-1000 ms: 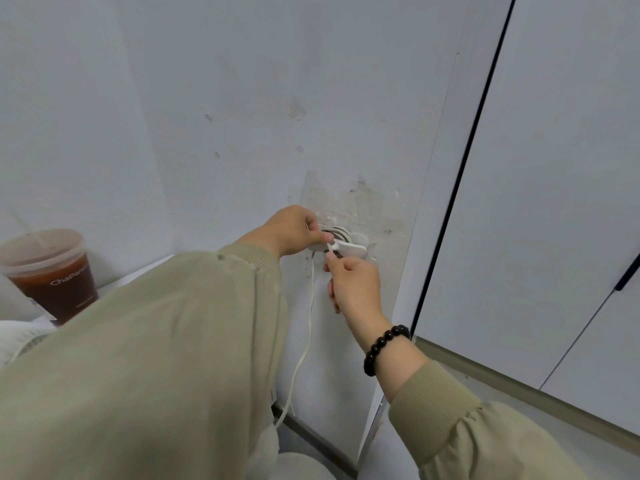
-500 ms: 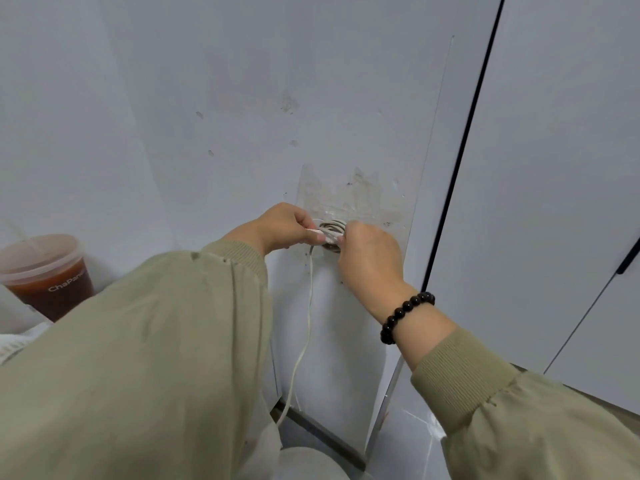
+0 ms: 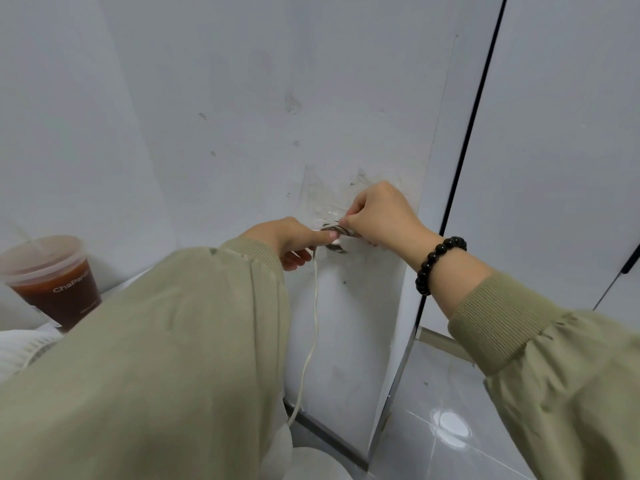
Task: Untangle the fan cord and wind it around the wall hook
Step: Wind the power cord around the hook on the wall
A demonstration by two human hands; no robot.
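A small wall hook (image 3: 336,247) sticks out of the grey wall on a clear adhesive patch, with several turns of thin white fan cord around it. My left hand (image 3: 287,241) pinches the cord just left of the hook, thumb pressed against the coils. My right hand (image 3: 377,213) is above and right of the hook, fingers closed on the cord's end at the coils. The rest of the white cord (image 3: 313,317) hangs straight down from my left hand toward a white fan (image 3: 311,462) at the bottom edge, mostly hidden by my sleeve.
A plastic cup of dark drink (image 3: 52,278) stands on a white ledge at the left. White cabinet doors (image 3: 554,168) with black seams fill the right. A glossy grey tiled floor (image 3: 450,427) lies below.
My right hand has risen from below the hook to above it, carrying the cord end up and over the coils. My left hand stayed at the hook. The camera shifted slightly.
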